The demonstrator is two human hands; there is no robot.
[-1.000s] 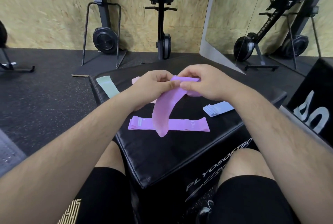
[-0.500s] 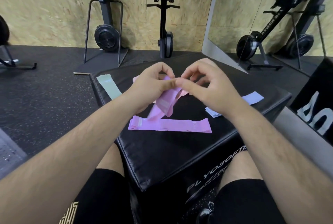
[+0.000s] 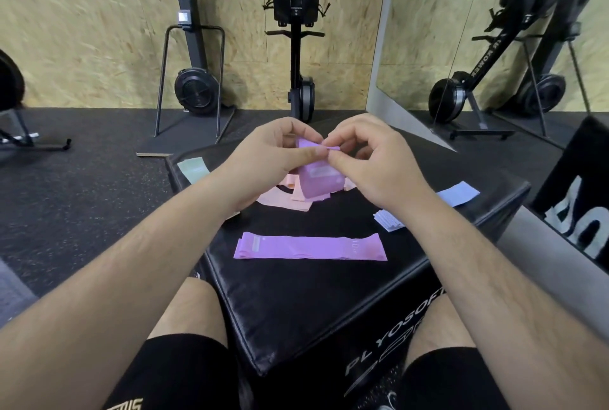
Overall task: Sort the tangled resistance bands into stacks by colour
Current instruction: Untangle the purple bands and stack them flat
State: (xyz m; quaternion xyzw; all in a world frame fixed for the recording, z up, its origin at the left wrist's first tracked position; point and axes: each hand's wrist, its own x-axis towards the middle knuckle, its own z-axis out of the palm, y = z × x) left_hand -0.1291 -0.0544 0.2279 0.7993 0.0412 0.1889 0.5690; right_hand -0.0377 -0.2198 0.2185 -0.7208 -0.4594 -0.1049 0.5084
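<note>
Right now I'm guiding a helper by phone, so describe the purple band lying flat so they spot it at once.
Find the black padded box between the person's knees. On its top, nearest the person, the flat purple band lies stretched left to right. Unlike the other purple band, pinched between the left hand and right hand above the peach bands, it is untouched.

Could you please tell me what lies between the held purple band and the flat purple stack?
In the head view, loose pink bands lie under the held purple band, then bare box top reaches the purple stack.
</note>
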